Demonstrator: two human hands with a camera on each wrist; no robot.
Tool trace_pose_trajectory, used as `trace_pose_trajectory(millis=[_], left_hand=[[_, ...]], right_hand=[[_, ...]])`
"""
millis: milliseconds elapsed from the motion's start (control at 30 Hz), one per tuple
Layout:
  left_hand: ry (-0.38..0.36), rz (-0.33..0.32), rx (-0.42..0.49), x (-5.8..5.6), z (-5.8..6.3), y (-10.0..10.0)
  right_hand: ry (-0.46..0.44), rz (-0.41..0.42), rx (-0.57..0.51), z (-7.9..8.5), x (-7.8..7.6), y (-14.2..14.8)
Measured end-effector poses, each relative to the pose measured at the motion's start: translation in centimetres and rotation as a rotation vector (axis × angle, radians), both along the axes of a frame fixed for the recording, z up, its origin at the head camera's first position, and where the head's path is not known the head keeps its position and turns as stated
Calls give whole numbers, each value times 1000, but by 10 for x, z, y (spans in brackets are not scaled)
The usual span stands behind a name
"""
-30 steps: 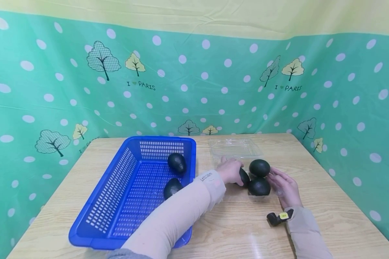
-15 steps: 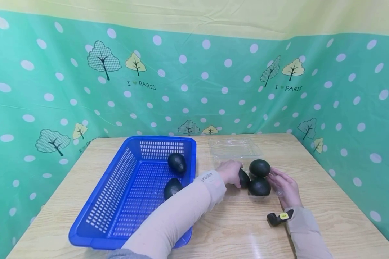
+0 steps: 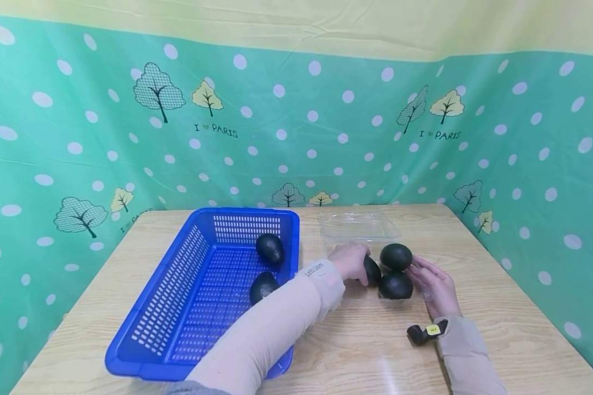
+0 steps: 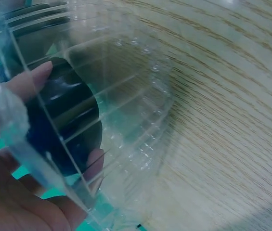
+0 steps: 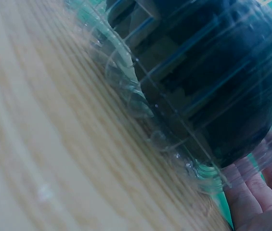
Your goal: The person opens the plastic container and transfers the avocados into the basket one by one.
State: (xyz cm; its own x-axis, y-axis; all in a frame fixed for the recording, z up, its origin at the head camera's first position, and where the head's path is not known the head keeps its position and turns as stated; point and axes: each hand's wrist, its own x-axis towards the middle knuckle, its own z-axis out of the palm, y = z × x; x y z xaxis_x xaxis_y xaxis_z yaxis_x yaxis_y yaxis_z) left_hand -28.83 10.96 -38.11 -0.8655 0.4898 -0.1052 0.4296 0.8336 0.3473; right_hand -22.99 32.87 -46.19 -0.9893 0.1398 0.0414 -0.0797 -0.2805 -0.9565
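A dark avocado (image 3: 372,271) lies at the left side of a clear plastic container (image 4: 140,110), and my left hand (image 3: 350,260) reaches in and grips it. Thumb and fingers show around that avocado through the plastic in the left wrist view. Two more avocados sit beside it, one at the back (image 3: 396,257) and one in front (image 3: 395,285). My right hand (image 3: 436,285) rests against the container's right side, fingers fairly straight. In the right wrist view its fingers (image 5: 251,187) touch the clear wall, with a large dark avocado (image 5: 213,86) inside.
A blue plastic basket (image 3: 197,302) stands on the left, holding two avocados, one at the back (image 3: 269,249) and one (image 3: 263,286) partly behind my left sleeve. A second clear plastic piece (image 3: 358,225) lies behind the container. The wooden table (image 3: 365,351) meets a green dotted curtain (image 3: 296,142).
My left hand and the avocado it grips have shifted very slightly, so a bit more of the fruit shows. The right hand and the basket stay put.
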Motion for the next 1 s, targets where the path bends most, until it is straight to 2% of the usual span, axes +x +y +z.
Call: trace_pose_trajectory(millis=[300,533,733,1000], left_hand=[[6,3,6,-1,5,1],[-61,59,103,-2,6,1],[-84,84,138,0,10,-2],[-54,91,160,3,15,-5]], right_hand=[[16,12,-12,0,1,0],[7,10,-5,-1,0,2],[1,9,-5,-1,0,2],[-5,10,-10,1,0,1]])
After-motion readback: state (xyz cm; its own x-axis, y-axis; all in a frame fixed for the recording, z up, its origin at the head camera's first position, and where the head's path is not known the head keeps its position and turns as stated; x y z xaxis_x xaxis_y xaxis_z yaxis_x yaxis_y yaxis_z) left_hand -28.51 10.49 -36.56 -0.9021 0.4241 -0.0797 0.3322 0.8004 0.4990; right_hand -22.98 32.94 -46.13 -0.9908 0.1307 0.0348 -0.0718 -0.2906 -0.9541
